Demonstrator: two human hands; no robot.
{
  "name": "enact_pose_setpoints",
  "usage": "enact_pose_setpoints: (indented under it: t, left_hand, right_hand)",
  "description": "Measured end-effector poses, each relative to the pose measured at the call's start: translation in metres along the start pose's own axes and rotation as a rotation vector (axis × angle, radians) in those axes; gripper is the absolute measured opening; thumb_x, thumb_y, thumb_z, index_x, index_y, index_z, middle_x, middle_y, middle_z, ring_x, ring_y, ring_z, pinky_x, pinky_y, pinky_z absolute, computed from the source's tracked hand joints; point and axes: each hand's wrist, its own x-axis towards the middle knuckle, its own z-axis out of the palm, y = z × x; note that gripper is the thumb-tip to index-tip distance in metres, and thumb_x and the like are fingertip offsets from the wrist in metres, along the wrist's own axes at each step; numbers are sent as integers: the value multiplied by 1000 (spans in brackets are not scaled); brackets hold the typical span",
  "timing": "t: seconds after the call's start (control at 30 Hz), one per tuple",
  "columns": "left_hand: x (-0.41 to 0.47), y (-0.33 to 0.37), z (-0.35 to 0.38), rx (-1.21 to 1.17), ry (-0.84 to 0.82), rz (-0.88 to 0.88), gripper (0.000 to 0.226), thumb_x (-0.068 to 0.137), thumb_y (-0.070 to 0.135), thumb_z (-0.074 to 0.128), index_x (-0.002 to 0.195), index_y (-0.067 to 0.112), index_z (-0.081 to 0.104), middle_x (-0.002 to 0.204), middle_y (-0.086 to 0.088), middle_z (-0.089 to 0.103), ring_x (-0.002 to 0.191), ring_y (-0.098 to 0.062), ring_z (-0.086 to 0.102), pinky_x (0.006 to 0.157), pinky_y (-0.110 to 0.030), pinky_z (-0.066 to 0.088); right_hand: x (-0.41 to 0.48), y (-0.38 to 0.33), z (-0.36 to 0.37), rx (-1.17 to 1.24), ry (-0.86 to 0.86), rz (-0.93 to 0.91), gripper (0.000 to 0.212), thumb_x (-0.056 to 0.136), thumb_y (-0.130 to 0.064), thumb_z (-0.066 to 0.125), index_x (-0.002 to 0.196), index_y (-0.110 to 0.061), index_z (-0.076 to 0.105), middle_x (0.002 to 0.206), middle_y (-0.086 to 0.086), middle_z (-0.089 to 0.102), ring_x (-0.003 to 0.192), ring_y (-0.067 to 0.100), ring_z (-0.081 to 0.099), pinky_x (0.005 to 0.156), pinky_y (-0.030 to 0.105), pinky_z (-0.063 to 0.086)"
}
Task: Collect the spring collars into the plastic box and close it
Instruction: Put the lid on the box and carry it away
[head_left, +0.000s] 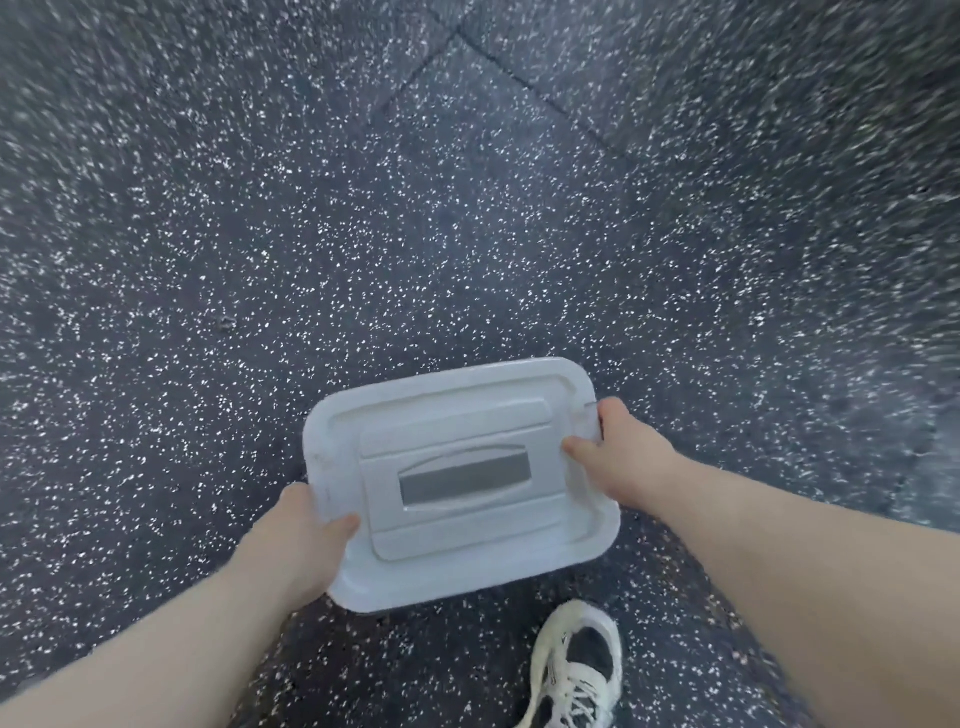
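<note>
My left hand (306, 525) clasps the near-left edge of the plastic box (462, 483), thumb curled over the lid's rim and the other fingers hidden beneath. My right hand (621, 454) grips the far-right edge likewise, thumb pressed flat on top, remaining fingers wrapped round the side. The box lies between both hands at lower centre of view, over the floor (363, 234); whether it rests on the floor or is lifted cannot be told. Its white lid (571, 535) sits on, rounded at the corners, with a raised central panel and a grey rectangular inset; contents are not visible. My shoe (576, 670) stands just nearer than the box. Dark speckled floor spreads on all sides, a seam running across the far part.
</note>
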Motion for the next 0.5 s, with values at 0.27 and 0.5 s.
enact_pose_setpoints:
  t: [0.27, 0.5]
  left_hand:
    - [-20, 140, -43, 44, 68, 111, 48, 77, 51, 52, 109, 18, 66, 102, -5, 74, 92, -31, 69, 84, -40, 57]
    - [-43, 287, -100, 93, 119, 279, 13, 94, 29, 58, 102, 18, 59, 104, -6, 68, 94, -30, 63, 76, -33, 47]
  right_hand:
    - [16, 20, -136, -7, 92, 14, 52, 95, -41, 53, 130, -7, 38, 124, 16, 57, 108, 35, 56, 75, 34, 39]
    - [28, 29, -250, 96, 198, 76, 54, 95, -42, 51, 136, -9, 38, 125, 14, 58, 107, 32, 57, 75, 32, 38]
